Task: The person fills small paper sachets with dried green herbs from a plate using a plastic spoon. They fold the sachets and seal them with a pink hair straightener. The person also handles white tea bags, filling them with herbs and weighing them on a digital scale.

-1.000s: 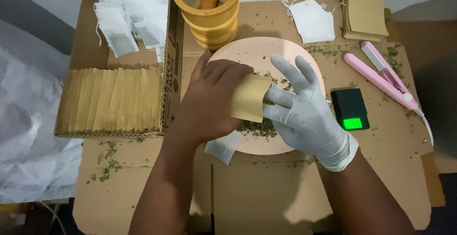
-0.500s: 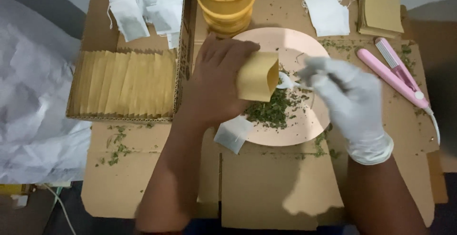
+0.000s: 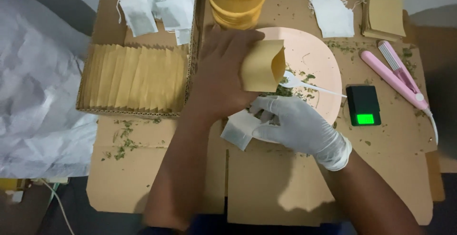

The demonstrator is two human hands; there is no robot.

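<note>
Left fingers (image 3: 238,49) around pouch (image 3: 263,66), seemingly open-mouthed.

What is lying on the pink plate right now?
On the pink plate lie a white plastic spoon and loose green dried herbs. The left hand with its tan paper pouch and the gloved right hand cover the plate's near edge, hiding anything there.

Pink sealer (image 3: 397,75) beside black scale (image 3: 364,104), right. Yellow tub (image 3: 236,4) at top. Box of brown envelopes (image 3: 134,82), left.
</note>
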